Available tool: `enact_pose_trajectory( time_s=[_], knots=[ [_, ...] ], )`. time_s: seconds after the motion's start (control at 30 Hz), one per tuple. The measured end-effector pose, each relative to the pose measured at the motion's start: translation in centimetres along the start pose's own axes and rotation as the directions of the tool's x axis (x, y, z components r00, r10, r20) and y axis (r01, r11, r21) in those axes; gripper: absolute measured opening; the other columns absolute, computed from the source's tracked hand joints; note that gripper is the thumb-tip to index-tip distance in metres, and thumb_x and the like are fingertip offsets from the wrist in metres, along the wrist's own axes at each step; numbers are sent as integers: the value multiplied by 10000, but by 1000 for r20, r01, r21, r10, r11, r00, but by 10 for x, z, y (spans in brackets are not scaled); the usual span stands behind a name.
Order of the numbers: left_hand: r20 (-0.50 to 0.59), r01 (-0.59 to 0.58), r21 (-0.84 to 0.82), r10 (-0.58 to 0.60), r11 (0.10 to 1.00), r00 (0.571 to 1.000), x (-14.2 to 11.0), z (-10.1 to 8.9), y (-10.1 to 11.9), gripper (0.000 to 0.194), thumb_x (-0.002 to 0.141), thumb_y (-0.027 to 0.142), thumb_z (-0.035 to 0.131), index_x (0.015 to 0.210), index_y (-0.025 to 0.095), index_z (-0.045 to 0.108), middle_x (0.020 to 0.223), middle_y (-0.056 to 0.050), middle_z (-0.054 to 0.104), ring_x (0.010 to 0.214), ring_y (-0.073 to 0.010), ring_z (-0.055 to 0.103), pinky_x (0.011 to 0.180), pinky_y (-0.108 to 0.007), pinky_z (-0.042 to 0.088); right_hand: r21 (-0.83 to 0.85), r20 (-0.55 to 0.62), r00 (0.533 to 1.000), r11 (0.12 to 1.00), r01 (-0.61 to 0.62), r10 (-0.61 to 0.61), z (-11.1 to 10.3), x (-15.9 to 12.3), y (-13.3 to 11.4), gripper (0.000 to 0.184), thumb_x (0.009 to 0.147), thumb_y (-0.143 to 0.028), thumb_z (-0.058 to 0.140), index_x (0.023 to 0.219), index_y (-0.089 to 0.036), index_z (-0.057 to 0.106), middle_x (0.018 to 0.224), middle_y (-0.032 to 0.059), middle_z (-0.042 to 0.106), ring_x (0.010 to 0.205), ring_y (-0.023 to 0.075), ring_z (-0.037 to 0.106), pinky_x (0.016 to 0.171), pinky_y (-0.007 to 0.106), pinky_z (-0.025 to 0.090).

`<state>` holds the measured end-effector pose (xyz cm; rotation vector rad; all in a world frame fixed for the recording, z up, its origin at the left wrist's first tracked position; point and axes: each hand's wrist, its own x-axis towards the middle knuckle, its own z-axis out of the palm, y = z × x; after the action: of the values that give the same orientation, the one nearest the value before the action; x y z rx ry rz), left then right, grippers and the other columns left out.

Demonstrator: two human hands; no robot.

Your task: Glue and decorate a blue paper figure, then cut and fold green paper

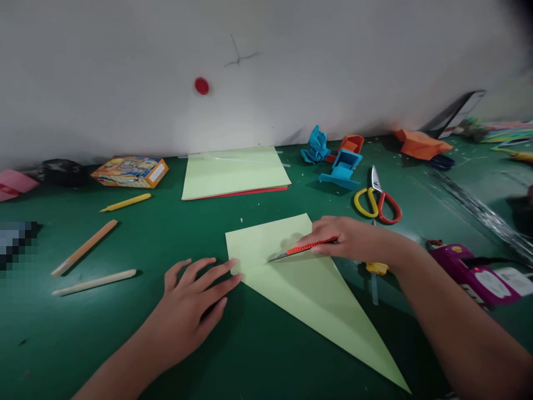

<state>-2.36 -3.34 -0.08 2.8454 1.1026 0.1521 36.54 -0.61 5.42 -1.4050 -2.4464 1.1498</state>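
Observation:
A folded sheet of pale green paper [300, 283] lies on the green table, tapering to a sharp corner at the lower right. Closed around a red craft knife [308, 246], my right hand [343, 236] is over the paper's upper right part. The blade points left, its tip at the paper near the crease line. My left hand [197, 300] is palm down with fingers spread, two fingertips touching the paper's left edge.
Behind lies a stack of green paper [237, 172] near the wall. Scissors [377, 197], a blue paper piece [343, 168] and a purple glue gun [478, 275] are on the right. Left are a box [131, 171], a yellow pen [125, 203] and two sticks [85, 247].

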Motion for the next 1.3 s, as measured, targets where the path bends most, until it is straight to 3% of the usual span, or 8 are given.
enact_pose_trajectory(
  time_s=[0.97, 1.3],
  knots=[
    [14, -14, 26, 13, 1000, 1000, -2, 2, -3, 552, 1048, 260, 445, 1538, 511, 398, 1611, 93, 447, 1413, -335, 446, 1106, -600, 313, -32, -6, 1000, 999, 18, -18, -1, -3, 3, 422, 1027, -580, 481, 1368, -420, 672, 1092, 67, 709, 990, 261, 595, 890, 397, 447],
    [-34, 37, -21, -37, 999, 999, -1, 0, 3, 514, 1042, 254, 434, 1489, 503, 488, 1570, 85, 506, 1404, -319, 460, 1149, -593, 292, -36, -17, 1000, 999, 22, -22, -2, -4, 4, 422, 1020, -584, 486, 1348, -413, 690, 1103, 72, 718, 997, 267, 605, 888, 397, 461]
  ],
)
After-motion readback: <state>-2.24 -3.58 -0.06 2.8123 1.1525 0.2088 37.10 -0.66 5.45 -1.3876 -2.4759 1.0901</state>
